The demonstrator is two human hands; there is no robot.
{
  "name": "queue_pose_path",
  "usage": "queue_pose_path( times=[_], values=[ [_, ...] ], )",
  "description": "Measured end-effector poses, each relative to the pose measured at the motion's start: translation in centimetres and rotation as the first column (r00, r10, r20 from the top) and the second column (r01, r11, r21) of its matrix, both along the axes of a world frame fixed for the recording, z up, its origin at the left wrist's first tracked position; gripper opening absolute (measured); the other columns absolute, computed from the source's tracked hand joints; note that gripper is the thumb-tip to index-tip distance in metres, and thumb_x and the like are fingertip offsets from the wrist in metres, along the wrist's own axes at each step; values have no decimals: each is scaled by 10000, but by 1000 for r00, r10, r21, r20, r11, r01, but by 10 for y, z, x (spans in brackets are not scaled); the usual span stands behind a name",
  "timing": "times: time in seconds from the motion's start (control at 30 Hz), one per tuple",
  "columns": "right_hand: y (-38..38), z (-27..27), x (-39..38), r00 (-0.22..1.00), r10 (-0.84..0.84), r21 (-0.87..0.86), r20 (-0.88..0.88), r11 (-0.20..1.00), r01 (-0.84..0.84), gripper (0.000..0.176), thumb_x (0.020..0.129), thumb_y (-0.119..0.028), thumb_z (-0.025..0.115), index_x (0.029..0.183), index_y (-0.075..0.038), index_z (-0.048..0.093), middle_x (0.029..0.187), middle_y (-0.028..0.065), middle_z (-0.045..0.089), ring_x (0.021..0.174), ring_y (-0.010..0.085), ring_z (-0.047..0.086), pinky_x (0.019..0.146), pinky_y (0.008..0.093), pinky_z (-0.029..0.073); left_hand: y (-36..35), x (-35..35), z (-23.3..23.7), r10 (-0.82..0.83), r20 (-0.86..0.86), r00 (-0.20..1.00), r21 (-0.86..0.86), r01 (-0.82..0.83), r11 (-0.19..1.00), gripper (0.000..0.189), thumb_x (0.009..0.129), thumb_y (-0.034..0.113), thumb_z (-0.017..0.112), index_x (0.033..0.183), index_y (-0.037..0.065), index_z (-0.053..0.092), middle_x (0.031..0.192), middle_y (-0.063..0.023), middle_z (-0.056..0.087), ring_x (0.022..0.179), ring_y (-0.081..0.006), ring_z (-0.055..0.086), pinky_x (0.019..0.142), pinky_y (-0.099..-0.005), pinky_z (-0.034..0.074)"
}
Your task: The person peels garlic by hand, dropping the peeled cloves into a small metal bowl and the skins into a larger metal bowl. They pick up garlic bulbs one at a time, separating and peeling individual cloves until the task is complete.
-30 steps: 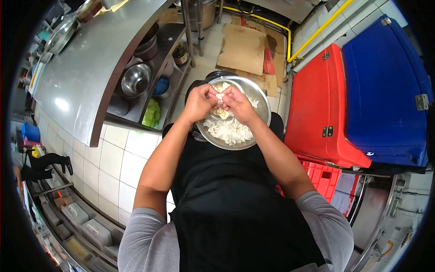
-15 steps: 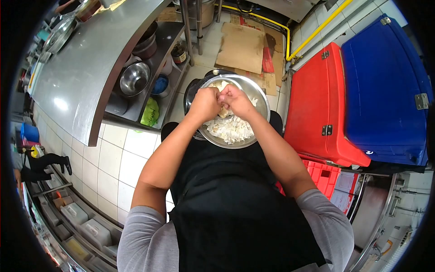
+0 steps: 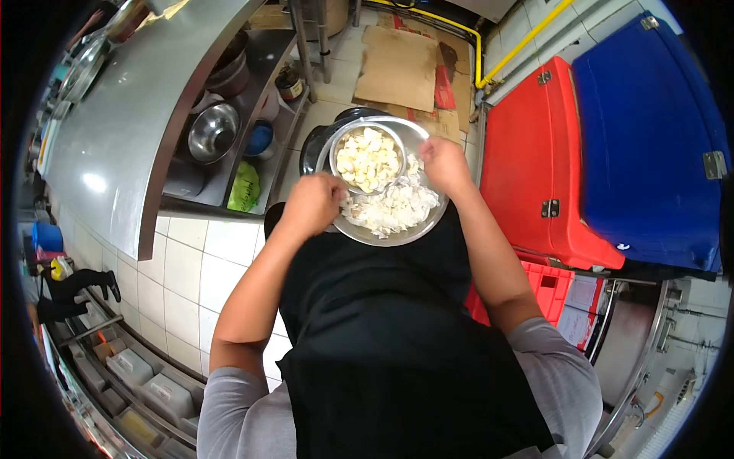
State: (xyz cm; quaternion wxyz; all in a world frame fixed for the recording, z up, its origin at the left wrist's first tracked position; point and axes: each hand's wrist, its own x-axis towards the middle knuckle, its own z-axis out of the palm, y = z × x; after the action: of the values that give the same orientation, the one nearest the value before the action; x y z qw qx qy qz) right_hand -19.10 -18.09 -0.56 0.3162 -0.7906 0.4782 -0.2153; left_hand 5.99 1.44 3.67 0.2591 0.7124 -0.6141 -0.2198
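Observation:
A large metal bowl (image 3: 397, 238) rests in my lap, against a black round item (image 3: 312, 148). Inside it stands a smaller metal bowl (image 3: 402, 145) full of peeled garlic cloves (image 3: 367, 159). Loose white garlic skins (image 3: 394, 208) heap up in the near part of the large bowl. My left hand (image 3: 315, 203) is at the left side of the bowls with its fingers curled, close to the skins. At the right rim is my right hand (image 3: 446, 164), fingers bent inward over the edge. What either hand pinches, if anything, is too small to make out.
To my left is a steel table (image 3: 115, 145) with a lower shelf holding a metal bowl (image 3: 213, 132) and a green bag (image 3: 244, 187). Red (image 3: 527, 145) and blue (image 3: 650, 145) boxes stand at my right. Flat cardboard (image 3: 397, 67) lies ahead. Another person's legs (image 3: 80, 287) show far left.
My hands were together over the small bowl and have moved apart, left hand to the left and down, right hand to the right. The garlic cloves are now uncovered.

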Motion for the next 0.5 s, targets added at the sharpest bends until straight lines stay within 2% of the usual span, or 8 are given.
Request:
queue_pose_path(
  times=[0.07,0.1,0.13,0.17,0.23,0.27,0.33,0.5],
  values=[
    [-1,-19,-7,964,135,-176,-229,968,-178,153,858,25,689,996,-6,747,957,227,760,1008,379,763,918,481,601,1,-14,-24,-178,105,978,28,176,984,159,880,114,747,1002,60,833,985,-178,775,1029,-389,727,912,-485,552],
    [3,-20,-3,931,214,-102,-295,962,-254,235,843,-16,708,1075,-3,747,1069,230,768,1077,409,747,962,519,589,1,-20,-25,-276,208,939,136,251,958,216,898,151,746,1089,87,824,1052,-160,774,1106,-372,708,958,-506,524],
    [8,-22,1,932,208,-101,-297,964,-247,235,843,-16,708,1075,-3,747,1069,230,768,1077,409,747,962,519,589,1,-28,-26,-375,298,878,249,307,918,279,916,187,744,1176,115,815,1119,-141,774,1182,-354,689,1004,-528,496],
    [15,-23,5,892,211,-75,-401,962,-261,310,842,-35,713,1149,2,730,1130,238,760,1086,414,743,975,510,590,3,-37,-27,-380,296,877,250,312,916,279,916,187,744,1176,115,815,1119,-141,774,1182,-354,689,1004,-528,496],
    [20,-14,14,781,238,28,-577,962,-273,498,840,-83,712,1325,15,660,1271,274,726,1133,424,731,1006,497,595,4,-53,-27,-375,213,902,306,303,902,414,988,332,700,1367,170,737,1317,-142,713,1301,-362,628,1089,-584,423],
    [20,-14,19,779,245,32,-577,960,-278,498,840,-83,712,1325,15,660,1271,274,726,1133,424,731,1006,497,595,3,-58,-27,-371,211,904,310,298,903,414,988,332,700,1367,170,737,1317,-142,713,1301,-362,628,1089,-584,423],
    [17,-16,25,695,324,224,-642,946,-234,494,832,-86,708,1313,18,664,1240,284,733,1161,411,731,998,499,599,-3,-66,-26,-436,243,866,473,287,833,502,1032,462,637,1458,201,675,1421,-164,649,1327,-397,609,1117,-621,400],
    [26,-4,23,631,392,296,-669,920,-258,502,816,-118,725,1299,8,676,1218,267,748,1176,402,729,990,501,600,-12,-60,-20,-505,264,822,587,278,760,490,1040,445,622,1463,204,673,1423,-170,648,1350,-394,598,1140,-591,406]
  ],
)
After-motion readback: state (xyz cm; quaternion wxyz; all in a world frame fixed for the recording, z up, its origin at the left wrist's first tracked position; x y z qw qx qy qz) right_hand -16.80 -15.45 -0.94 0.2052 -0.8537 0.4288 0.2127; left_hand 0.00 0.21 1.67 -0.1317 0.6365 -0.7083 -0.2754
